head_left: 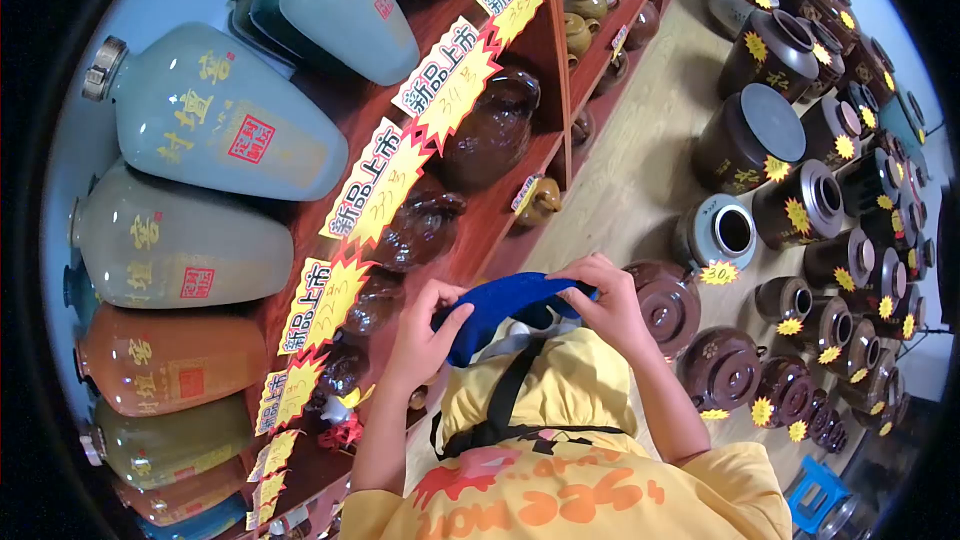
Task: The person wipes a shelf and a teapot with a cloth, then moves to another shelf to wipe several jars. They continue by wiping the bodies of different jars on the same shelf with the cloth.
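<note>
A blue cloth point(500, 302) is stretched between my two hands in front of my yellow clothing. My left hand point(432, 325) pinches its left end between thumb and fingers. At the other end, my right hand point(607, 302) grips the cloth's upper right edge. The middle of the cloth curves upward, and its lower part hangs in folds. Below it show the yellow garment point(580, 380) and a black strap point(512, 380) running down it.
Large glazed jars point(225, 110) line the red-brown shelf at left, with yellow price tags point(385, 180) on its edge. Dark brown pots point(475, 130) sit on a lower shelf. Many lidded jars point(750, 135) stand on the floor at right, near a blue stool point(818, 492).
</note>
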Demonstrator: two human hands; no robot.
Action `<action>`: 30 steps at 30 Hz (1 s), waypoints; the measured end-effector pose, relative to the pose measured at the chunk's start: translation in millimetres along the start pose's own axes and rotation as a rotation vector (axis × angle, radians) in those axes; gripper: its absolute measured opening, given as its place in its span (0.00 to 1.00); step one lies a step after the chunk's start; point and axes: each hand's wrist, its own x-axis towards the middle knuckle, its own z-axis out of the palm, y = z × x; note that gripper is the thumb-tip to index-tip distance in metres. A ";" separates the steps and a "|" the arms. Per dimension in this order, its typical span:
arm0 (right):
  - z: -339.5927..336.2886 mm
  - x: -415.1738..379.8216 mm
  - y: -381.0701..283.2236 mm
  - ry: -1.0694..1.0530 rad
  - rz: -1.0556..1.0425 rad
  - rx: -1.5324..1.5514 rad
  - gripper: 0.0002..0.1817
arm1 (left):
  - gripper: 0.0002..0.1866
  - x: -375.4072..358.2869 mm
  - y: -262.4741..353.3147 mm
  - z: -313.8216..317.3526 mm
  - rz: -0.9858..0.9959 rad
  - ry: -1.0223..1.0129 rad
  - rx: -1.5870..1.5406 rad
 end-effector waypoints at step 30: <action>12.7 -44.3 66.8 -0.119 0.293 0.326 0.20 | 0.09 34.0 23.1 64.6 0.261 -0.360 0.607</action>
